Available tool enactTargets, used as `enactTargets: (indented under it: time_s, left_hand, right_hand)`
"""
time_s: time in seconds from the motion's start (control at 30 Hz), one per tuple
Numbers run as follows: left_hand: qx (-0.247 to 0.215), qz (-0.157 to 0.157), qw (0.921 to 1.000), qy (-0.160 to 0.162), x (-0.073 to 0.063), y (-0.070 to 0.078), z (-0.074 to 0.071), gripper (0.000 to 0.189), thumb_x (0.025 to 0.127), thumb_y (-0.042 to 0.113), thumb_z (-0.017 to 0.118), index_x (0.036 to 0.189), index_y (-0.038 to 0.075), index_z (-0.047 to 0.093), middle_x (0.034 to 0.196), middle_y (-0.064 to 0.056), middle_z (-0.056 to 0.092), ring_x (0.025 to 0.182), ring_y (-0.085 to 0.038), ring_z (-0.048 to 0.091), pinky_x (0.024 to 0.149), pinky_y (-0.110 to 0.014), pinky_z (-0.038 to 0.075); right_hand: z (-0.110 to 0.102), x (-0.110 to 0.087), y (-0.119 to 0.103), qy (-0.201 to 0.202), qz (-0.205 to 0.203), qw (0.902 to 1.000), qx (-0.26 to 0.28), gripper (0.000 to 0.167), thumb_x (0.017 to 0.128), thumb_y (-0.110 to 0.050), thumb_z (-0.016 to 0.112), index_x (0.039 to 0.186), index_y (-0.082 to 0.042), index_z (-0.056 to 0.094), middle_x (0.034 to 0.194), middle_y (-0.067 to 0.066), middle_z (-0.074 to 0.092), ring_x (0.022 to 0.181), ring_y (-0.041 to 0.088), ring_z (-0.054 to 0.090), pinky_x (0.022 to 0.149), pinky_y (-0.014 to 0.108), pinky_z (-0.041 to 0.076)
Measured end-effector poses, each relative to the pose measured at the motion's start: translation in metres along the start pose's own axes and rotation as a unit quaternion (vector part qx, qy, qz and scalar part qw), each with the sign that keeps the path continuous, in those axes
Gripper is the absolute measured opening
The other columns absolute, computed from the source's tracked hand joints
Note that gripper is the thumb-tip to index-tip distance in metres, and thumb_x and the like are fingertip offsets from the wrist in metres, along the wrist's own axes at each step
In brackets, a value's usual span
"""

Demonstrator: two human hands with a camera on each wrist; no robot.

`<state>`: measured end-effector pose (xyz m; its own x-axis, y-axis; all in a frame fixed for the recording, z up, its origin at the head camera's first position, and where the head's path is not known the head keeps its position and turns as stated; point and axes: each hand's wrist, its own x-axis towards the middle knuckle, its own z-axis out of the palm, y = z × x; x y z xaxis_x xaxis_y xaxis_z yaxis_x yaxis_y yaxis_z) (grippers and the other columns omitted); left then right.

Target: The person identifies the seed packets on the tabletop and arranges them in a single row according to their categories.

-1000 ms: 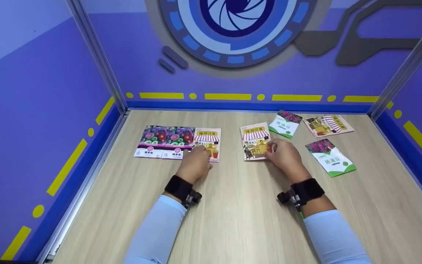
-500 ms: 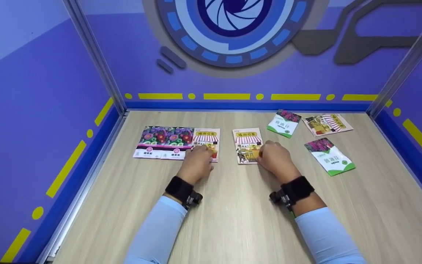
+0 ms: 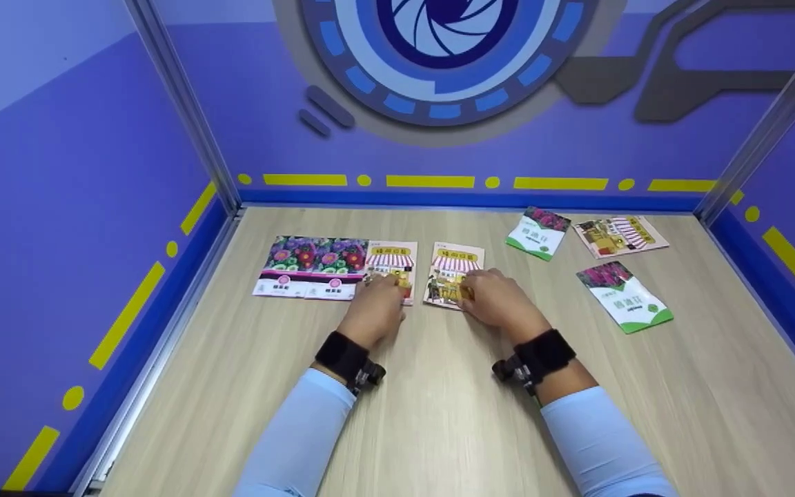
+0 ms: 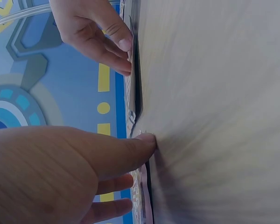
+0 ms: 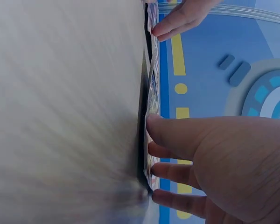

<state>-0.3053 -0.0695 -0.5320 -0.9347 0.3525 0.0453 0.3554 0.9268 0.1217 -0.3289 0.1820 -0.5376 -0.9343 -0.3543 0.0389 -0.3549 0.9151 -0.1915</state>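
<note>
In the head view, my left hand (image 3: pixel 373 310) rests its fingertips on a seed packet (image 3: pixel 392 254) with a striped-awning shop picture. Its thumb (image 4: pixel 144 144) touches down at the packet's near edge in the left wrist view. My right hand (image 3: pixel 497 300) pinches the right side of a matching awning packet (image 3: pixel 454 266) by thumb and fingers; this one sits slightly raised, a dark shadow under its edge. A narrow strip of table lies between the two awning packets. Left of them, two purple-and-red flower seed packets (image 3: pixel 280 262) lie side by side in the same row.
Two green-and-white flower packets, one at the back (image 3: pixel 537 235) and one nearer (image 3: pixel 625 297), lie at the right. Another awning packet (image 3: pixel 622 237) lies sideways by the back right corner. Purple panels (image 3: pixel 439 155) wall the wooden table (image 3: pixel 425 414) on three sides.
My right hand has moved left with its awning packet, narrowing the gap to the row. The left hand has stayed on its packet.
</note>
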Motion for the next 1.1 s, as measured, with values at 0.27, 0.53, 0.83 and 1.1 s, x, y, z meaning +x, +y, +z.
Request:
enactTargets:
  time_s: [0.27, 0.53, 0.83, 1.1]
  left_hand:
    - [0.006, 0.005, 1.0, -0.004, -0.002, 0.004, -0.001, 0.031, 0.085, 0.027, 0.074, 0.116, 0.023, 0.071, 0.13, -0.004, 0.059, 0.12, -0.029, 0.056, 0.1, -0.055, 0.043]
    - [-0.008, 0.018, 0.9998, 0.001, -0.003, 0.008, -0.001, 0.029, 0.082, 0.033, 0.077, 0.108, 0.021, 0.072, 0.123, -0.003, 0.062, 0.116, -0.028, 0.06, 0.099, -0.056, 0.045]
    - [-0.005, 0.035, 0.9993, -0.01, -0.002, 0.011, 0.001, 0.046, 0.084, 0.038, 0.076, 0.127, 0.021, 0.067, 0.136, -0.003, 0.058, 0.129, -0.027, 0.053, 0.105, -0.053, 0.043]
    - [-0.003, 0.033, 0.9993, -0.014, -0.002, 0.012, 0.005, 0.055, 0.085, 0.04, 0.075, 0.136, 0.025, 0.061, 0.146, -0.003, 0.053, 0.137, -0.027, 0.048, 0.11, -0.054, 0.04]
  right_hand:
    - [0.003, -0.002, -0.004, -0.051, 0.004, 0.9986, 0.015, 0.056, 0.092, -0.047, 0.066, 0.142, -0.024, 0.056, 0.155, 0.005, 0.046, 0.145, 0.036, 0.038, 0.112, 0.06, 0.036]
    - [0.005, -0.002, -0.006, -0.049, -0.012, 0.9987, 0.01, 0.053, 0.095, -0.042, 0.064, 0.144, -0.026, 0.053, 0.156, 0.005, 0.045, 0.146, 0.037, 0.038, 0.11, 0.064, 0.036]
    - [0.005, -0.001, -0.007, -0.057, 0.005, 0.9983, 0.01, 0.054, 0.095, -0.045, 0.062, 0.145, -0.028, 0.052, 0.157, 0.003, 0.044, 0.147, 0.035, 0.037, 0.11, 0.066, 0.035]
    - [-0.003, 0.002, 0.011, -0.016, -0.013, 0.9967, 0.079, 0.053, 0.092, -0.04, 0.067, 0.14, -0.017, 0.057, 0.151, 0.01, 0.05, 0.14, 0.034, 0.047, 0.113, 0.055, 0.04]
